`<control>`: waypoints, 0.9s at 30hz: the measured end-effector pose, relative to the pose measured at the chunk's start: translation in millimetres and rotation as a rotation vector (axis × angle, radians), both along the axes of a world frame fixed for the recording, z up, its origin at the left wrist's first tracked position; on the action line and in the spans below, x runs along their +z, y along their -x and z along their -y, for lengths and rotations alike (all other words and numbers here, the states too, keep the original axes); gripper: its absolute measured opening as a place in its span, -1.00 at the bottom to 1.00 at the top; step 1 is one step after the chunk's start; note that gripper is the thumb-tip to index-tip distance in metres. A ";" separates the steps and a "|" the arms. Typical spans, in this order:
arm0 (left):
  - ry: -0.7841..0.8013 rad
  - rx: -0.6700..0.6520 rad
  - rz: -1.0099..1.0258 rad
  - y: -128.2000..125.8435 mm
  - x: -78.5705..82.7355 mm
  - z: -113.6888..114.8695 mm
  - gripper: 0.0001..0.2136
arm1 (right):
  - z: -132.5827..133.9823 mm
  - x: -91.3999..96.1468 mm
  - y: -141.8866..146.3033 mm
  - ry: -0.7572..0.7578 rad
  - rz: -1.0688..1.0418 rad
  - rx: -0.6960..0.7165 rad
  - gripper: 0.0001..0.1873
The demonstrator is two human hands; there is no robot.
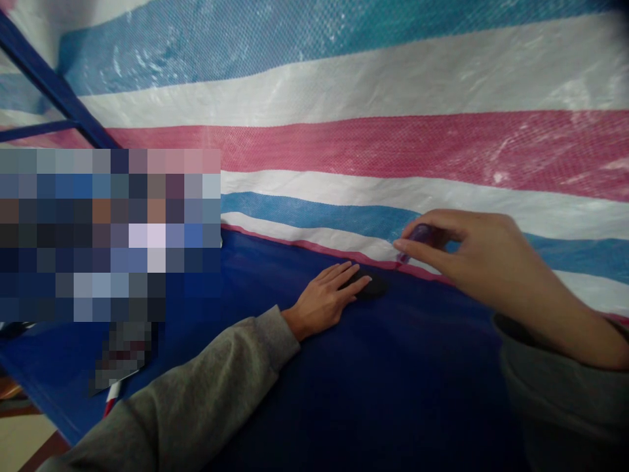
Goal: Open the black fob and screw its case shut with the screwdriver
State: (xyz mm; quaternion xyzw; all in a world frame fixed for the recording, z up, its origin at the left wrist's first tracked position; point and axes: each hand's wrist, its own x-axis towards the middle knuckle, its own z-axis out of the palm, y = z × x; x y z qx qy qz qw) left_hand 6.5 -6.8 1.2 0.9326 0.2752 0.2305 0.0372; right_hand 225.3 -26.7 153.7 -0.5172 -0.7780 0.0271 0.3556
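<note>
My left hand (322, 298) lies flat on the blue surface (373, 380), its fingers stretched out and resting over the edge of a black, rounded, flat object (375, 285). What kind of object this is I cannot make out. Just above and to the right of it, my right hand (466, 242) pinches a small purple see-through tool (420, 235) between thumb and fingers. The tool's narrow end points down toward the red edge of a striped plastic sheet (344, 147). Part of the tool is hidden inside my fingers.
The striped red, white and blue sheet hangs like a wall behind the blue surface. Dark blue frame bars (63, 105) cross at upper left. A blurred-out area (108, 229) covers the left side. A red and white strip (112, 396) shows below it.
</note>
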 end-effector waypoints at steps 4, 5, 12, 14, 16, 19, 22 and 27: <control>0.001 -0.010 -0.014 0.9 0.7 0.9 -0.58 | -5.2 -14.1 -3.6 0.006 0.159 0.037 -0.52; 0.001 -0.014 -0.010 1.2 0.5 0.9 -0.57 | -6.5 -16.7 -4.5 0.007 0.178 0.038 -0.55; 0.005 -0.020 0.032 2.0 -1.9 -0.4 -0.57 | -2.8 -15.4 -0.9 0.118 0.264 -0.055 -0.78; -0.001 -0.018 0.031 1.8 -1.8 -0.3 -0.58 | -1.6 -14.1 0.4 0.151 0.287 -0.078 -0.79; -0.009 -0.018 0.021 1.5 -1.5 -0.2 -0.58 | -1.8 -15.1 1.0 0.162 0.293 -0.100 -0.78; -0.026 -0.015 0.015 1.2 -1.5 -0.4 -0.58 | -3.5 -19.0 0.8 0.187 0.303 -0.089 -0.78; -0.043 -0.017 0.016 1.1 -2.8 -0.9 -0.58 | -4.9 -21.7 0.1 0.211 0.312 -0.060 -0.79; -0.064 -0.041 0.002 1.5 -5.3 -1.5 -0.59 | -4.4 -23.4 0.0 0.213 0.363 -0.049 -0.81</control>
